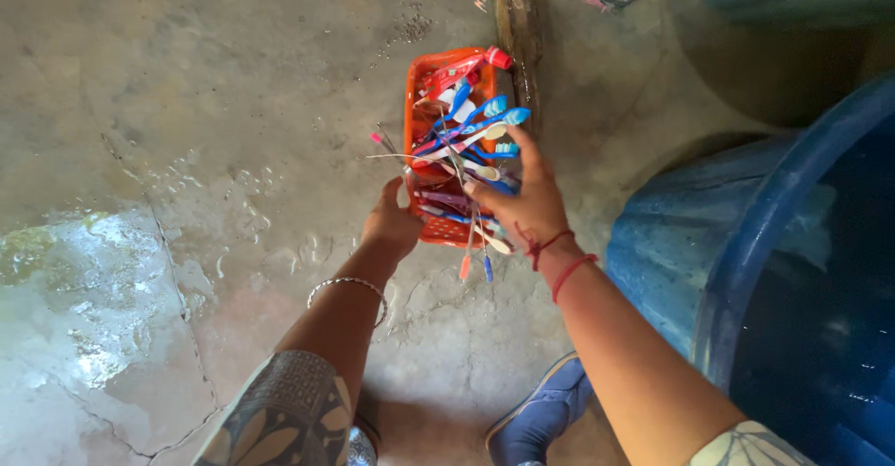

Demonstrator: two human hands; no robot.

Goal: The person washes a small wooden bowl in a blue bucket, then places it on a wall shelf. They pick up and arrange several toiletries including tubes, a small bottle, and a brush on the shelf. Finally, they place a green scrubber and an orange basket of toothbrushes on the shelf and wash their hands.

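An orange plastic basket [424, 121] with slotted walls is held above a wet, cracked concrete floor [186, 149], and it is crammed with toothbrushes [471, 126] in blue, white and pink, whose heads and handles stick out over the rim and through the near end. A red-capped tube [466, 67] lies at the far end of the basket. The left hand [392, 224] grips the near left corner of the basket, its fingers curled under the edge, with a thin silver bangle [350, 286] on the wrist behind it. The right hand [522, 196] rests on top of the toothbrushes at the near right side, fingers spread and bent over them; it seems to pinch one or two handles, though the tangle makes that hard to judge. Red thread bracelets [559, 256] circle the right wrist. A big blue tub [792, 270] stands just to the right of the right forearm, and a blue shoe [541, 415] shows on the floor below the arms. A dark wooden strip [517, 19] runs along the floor beyond the basket.
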